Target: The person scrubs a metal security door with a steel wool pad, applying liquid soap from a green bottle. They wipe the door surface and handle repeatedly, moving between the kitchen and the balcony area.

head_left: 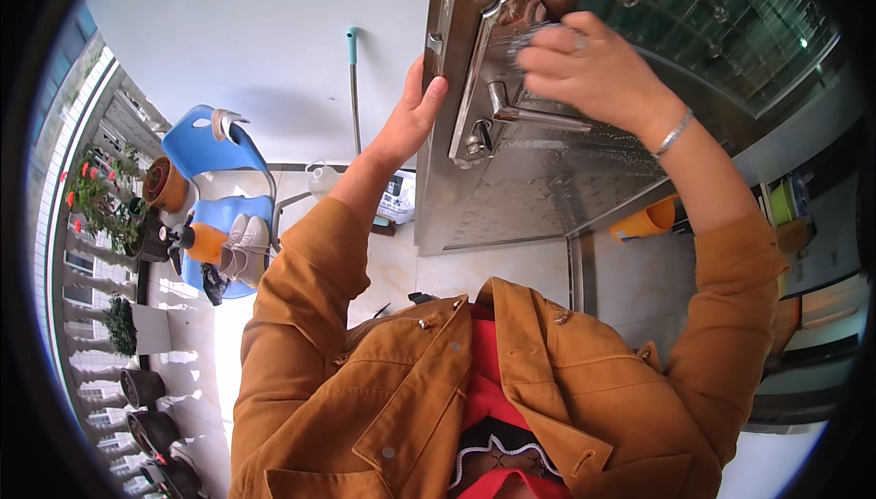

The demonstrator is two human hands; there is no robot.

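A brown metal door [493, 225] stands open before me, its surface streaked with wet, soapy marks. My left hand [417, 109] grips the door's narrow edge beside the latch [435, 44], thumb towards me. My right hand [568, 64] is closed around a silvery scouring pad [525, 44], blurred and mostly hidden by the fingers. That pad is against or just off the door beside the chrome lock plate [472, 81]. Below the right hand is the lever handle [540, 118]. A key cylinder [479, 140] with a key or knob sits lower on the plate.
To the left, a blue chair [222, 150] bears pale shoes [246, 242] and an orange spray bottle [207, 242]. Potted plants [102, 205] line the balustrade [89, 311]. A pole [354, 88] leans on the white wall [274, 40]. Beyond the door stands an orange bucket [643, 218].
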